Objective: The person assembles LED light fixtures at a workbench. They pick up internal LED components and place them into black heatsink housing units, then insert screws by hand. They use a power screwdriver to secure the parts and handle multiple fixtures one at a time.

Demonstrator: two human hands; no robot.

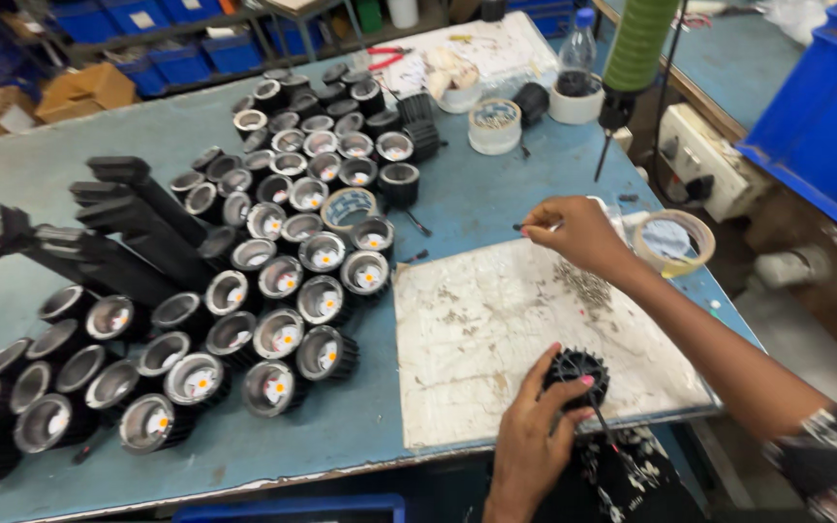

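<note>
Black finned lamp body (577, 375): it sits at the near edge of the white board (496, 329), held in the left hand (530, 441).
Left hand: its fingers wrap around the lamp body.
Right hand (578, 232): fingertips pinched shut above the small screws (585, 284); what they pinch is too small to see.
Blue table (457, 199): many round lamps (273, 281) stand in rows to the left.
Tape roll (673, 242): it lies just right of the right hand.

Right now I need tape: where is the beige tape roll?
In the head view, the beige tape roll lies at the table's right edge, just right of the right hand and beyond the white work mat.
</note>
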